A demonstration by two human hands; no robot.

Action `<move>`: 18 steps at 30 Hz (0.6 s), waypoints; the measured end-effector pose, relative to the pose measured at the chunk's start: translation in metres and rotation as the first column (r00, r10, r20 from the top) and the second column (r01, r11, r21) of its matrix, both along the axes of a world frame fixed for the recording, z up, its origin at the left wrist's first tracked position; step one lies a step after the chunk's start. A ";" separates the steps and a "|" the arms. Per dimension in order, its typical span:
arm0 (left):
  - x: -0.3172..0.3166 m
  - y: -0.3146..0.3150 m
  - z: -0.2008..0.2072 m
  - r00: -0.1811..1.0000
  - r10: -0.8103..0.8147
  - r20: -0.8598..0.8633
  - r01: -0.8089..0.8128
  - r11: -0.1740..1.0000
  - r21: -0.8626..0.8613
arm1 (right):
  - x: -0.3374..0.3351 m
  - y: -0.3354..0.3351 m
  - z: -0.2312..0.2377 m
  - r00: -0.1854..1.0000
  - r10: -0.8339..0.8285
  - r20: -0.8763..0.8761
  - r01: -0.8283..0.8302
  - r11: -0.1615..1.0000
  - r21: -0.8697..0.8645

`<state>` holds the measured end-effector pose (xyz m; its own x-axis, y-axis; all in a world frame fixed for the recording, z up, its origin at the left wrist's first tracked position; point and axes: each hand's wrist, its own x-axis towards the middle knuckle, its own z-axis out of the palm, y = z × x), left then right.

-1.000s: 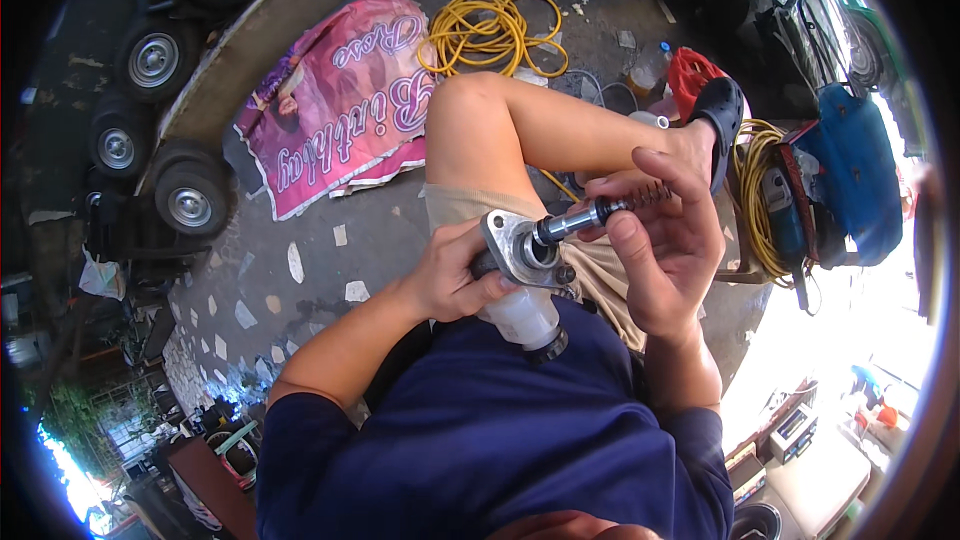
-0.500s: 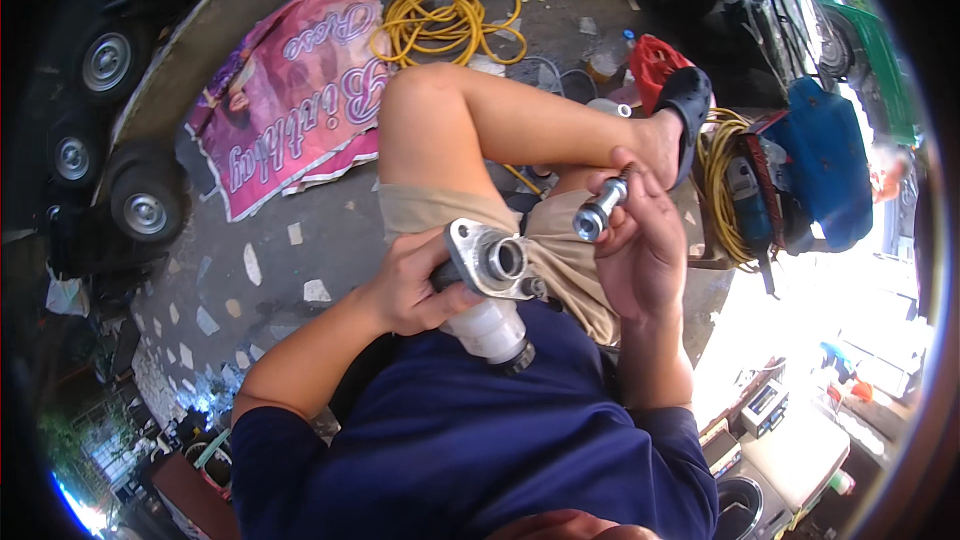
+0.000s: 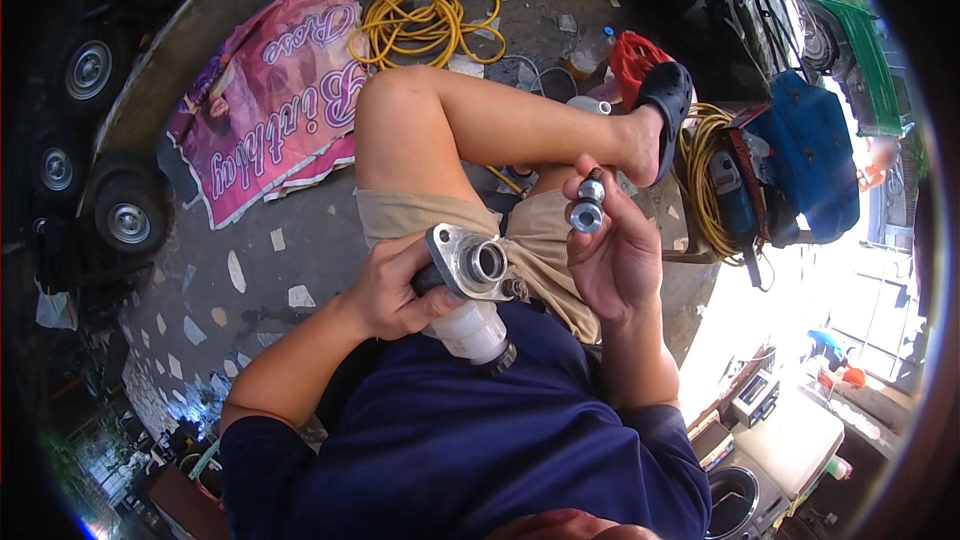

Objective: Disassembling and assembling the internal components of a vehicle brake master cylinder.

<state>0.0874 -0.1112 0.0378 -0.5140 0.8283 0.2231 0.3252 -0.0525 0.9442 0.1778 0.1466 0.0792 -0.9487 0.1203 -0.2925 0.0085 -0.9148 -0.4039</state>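
Note:
My left hand (image 3: 392,290) is closed round the body of a brake master cylinder (image 3: 467,262). Its metal flange and round open bore face up, and a white plastic reservoir (image 3: 472,331) with a black cap hangs below, against my dark blue shirt. To the right, my right hand (image 3: 622,258) pinches a shiny metal piston (image 3: 588,205) between thumb and fingers. The piston's hollow round end points toward me, and its far end is dark and partly hidden by the fingertips. Piston and cylinder are apart, both above my lap.
A yellow hose (image 3: 430,22) lies coiled beyond my knee, beside a pink printed banner (image 3: 270,100). Several wheels (image 3: 128,223) line the left. At right are another yellow coil (image 3: 702,180), a blue plastic piece (image 3: 808,155) and a red bag (image 3: 632,62).
The piston has turned so its hollow end faces me more directly. Both hands keep their grips, and the whole scene has shifted slightly left in view.

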 end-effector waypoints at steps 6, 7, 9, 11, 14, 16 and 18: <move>0.000 0.001 0.000 1.000 0.005 -0.016 -0.005 1.000 -0.001 | 0.000 -0.001 0.000 1.000 0.017 0.014 -0.016 0.999 -0.032; 0.000 0.002 0.001 1.000 0.006 -0.016 -0.006 1.000 -0.001 | 0.000 0.000 -0.001 1.000 0.019 0.010 -0.018 0.999 -0.031; 0.000 0.002 0.003 1.000 0.006 -0.002 -0.006 1.000 -0.013 | 0.000 0.000 -0.003 1.000 0.021 0.006 -0.021 0.999 -0.032; 0.000 0.002 0.001 1.000 0.006 -0.006 -0.006 1.000 -0.010 | 0.000 0.000 -0.004 1.000 0.024 0.002 -0.024 0.999 -0.032; 0.000 0.002 -0.001 1.000 0.003 -0.008 -0.003 1.000 -0.008 | 0.000 0.001 -0.004 1.000 0.019 0.002 -0.019 1.000 -0.015; -0.001 0.002 -0.001 1.000 0.001 -0.005 -0.001 1.000 -0.010 | 0.000 0.001 -0.005 1.000 -0.001 0.012 0.001 1.000 0.020; -0.001 0.002 -0.001 1.000 0.000 0.004 0.000 1.000 -0.018 | 0.002 0.003 -0.008 1.000 -0.006 0.001 0.006 1.000 -0.012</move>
